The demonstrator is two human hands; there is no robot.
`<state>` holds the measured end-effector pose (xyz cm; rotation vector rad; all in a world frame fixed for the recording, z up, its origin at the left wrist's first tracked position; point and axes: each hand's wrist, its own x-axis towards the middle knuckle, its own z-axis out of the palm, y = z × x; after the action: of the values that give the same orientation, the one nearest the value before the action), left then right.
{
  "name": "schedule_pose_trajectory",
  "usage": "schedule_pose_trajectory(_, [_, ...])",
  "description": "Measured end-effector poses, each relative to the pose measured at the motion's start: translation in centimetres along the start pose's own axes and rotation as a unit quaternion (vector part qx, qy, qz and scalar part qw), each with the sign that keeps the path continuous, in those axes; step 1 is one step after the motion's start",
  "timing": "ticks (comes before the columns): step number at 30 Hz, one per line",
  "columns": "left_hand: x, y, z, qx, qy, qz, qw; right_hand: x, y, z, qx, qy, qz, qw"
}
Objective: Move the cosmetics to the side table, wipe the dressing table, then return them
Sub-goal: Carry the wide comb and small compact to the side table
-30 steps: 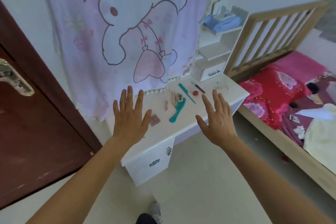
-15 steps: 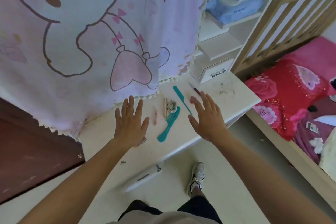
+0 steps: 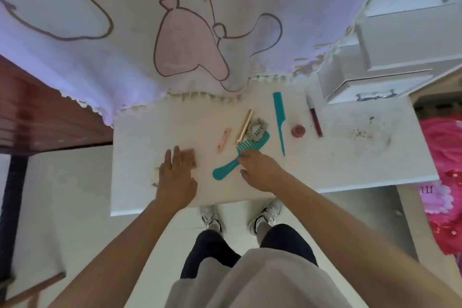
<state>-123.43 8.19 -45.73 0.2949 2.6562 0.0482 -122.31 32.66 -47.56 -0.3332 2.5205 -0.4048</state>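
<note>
Teal comb (image 3: 228, 167), right hand (image 3: 260, 170) now touching

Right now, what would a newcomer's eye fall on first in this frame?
Two hands on the white dressing table: the right hand touches the teal wide-tooth comb near centre with its fingers, and the left hand lies flat on a small brownish case. Behind, a large pink cartoon cloth hangs down to the tabletop; dark crumbs litter its right side.
</note>
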Motion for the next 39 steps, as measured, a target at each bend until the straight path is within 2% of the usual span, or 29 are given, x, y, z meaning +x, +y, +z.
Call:
schedule_pose_trajectory(4, [1.3, -0.5, 2.3, -0.027, -0.008, -0.009, 1.000, 1.2, 0.3, 2.5, -0.020, 0.044, -0.014, 0.999])
schedule_pose_trajectory(8, [2.2, 1.0, 3.0, -0.039, 0.006, -0.021, 0.999, 1.6, 0.7, 3.3, -0.072, 0.069, 0.020, 0.995])
schedule_pose_trajectory(12, [2.8, 0.8, 3.4, -0.039, 0.029, -0.006, 0.999, 1.8, 1.0, 3.2, -0.057, 0.100, 0.027, 0.993])
schedule_pose_trajectory(20, [5.1, -1.7, 2.6, 0.016, 0.060, 0.072, 0.996, 3.4, 1.1, 1.8, -0.040, 0.046, 0.087, 0.994])
schedule_pose_trajectory(24, [5.6, -2.4, 2.3, -0.005, 0.052, 0.092, 0.994, 2.9, 0.3, 1.8, -0.071, 0.040, 0.089, 0.993])
schedule_pose_trajectory(27, [5.8, -3.0, 0.6, -0.044, 0.034, 0.087, 0.995, 2.3, -0.4, 1.0, -0.055, 0.059, 0.104, 0.991])
schedule_pose_trajectory(29, [5.8, -3.5, -1.0, -0.069, 0.060, 0.082, 0.992, 2.0, -0.9, -0.2, -0.027, 0.086, 0.118, 0.989])
schedule_pose_trajectory(33, [5.7, -4.7, -5.3, -0.081, 0.161, 0.099, 0.979, 1.4, -2.0, -4.5, 0.022, 0.167, 0.124, 0.978])
schedule_pose_trajectory(39, [2.6, -4.9, -11.4, -0.104, 0.307, 0.050, 0.945, 0.6, -3.3, -10.5, 0.061, 0.309, 0.050, 0.948])
